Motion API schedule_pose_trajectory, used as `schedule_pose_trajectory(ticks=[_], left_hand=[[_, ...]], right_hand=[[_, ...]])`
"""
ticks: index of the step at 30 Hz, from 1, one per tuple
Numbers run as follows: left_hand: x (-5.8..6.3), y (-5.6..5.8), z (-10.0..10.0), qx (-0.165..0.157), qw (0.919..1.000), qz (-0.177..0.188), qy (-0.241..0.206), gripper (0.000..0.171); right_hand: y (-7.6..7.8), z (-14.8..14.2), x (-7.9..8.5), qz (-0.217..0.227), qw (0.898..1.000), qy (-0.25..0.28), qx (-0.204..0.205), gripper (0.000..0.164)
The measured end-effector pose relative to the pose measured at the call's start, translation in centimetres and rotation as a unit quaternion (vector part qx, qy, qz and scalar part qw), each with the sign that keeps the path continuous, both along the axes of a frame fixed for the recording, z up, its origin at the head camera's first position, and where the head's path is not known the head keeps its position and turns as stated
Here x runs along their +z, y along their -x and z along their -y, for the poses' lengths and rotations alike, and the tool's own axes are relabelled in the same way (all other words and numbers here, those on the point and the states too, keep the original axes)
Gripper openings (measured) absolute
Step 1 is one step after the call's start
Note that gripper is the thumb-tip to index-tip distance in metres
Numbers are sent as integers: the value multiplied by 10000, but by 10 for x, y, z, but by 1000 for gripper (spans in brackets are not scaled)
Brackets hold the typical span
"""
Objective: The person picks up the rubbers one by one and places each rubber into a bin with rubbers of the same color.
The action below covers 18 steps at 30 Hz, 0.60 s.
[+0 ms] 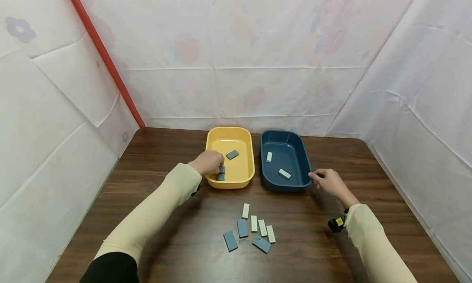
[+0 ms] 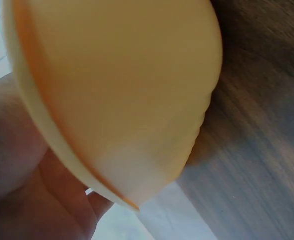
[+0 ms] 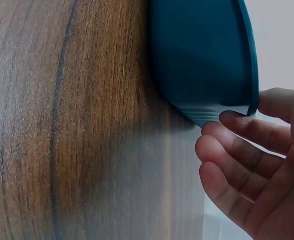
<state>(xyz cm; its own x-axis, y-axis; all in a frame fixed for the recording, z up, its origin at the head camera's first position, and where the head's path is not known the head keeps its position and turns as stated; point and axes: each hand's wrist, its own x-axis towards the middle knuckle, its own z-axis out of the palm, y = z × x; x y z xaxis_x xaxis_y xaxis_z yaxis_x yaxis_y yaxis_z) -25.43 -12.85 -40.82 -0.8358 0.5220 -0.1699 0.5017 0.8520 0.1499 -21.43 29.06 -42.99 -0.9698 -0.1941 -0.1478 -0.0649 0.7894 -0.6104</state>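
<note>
My left hand (image 1: 208, 162) reaches over the left rim of the yellow tray (image 1: 230, 184), fingers bent down inside. A slate-blue rectangular tile (image 1: 222, 169) lies right at its fingertips; whether they grip it cannot be told. Just below is another slate-blue tile (image 1: 220, 177), and a third blue tile (image 1: 232, 154) rests farther back. In the left wrist view the tray wall (image 2: 137, 90) hides the fingertips. My right hand (image 3: 256, 155) pinches the near right corner rim of the dark blue tray (image 3: 201, 55) between thumb and index finger. That tray holds two cream tiles (image 1: 284, 174).
On the brown wooden table (image 1: 177, 242), in front of the trays, lie several cream tiles (image 1: 254, 224) and three slate-blue tiles (image 1: 230, 240). White patterned sheets (image 1: 236, 69) enclose the table at the back and sides. A red strip (image 1: 107, 57) runs down the left back corner.
</note>
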Motion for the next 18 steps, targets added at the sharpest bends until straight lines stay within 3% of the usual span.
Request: schedule_pose_trajectory(ticks=[9,12,18], left_hand=[[-3,0,-1,-8,10000,-36,83,7],[-3,-1,0,-9,9999,-124,21,14],[4,-1,0,20,9972,-656,-348,21]], right_hand=[[1,0,0,-9,10000,7,-6,41],[1,0,-1,-6,10000,6,-9,40],[-1,1,-1,-107,9999,85,-25,40]])
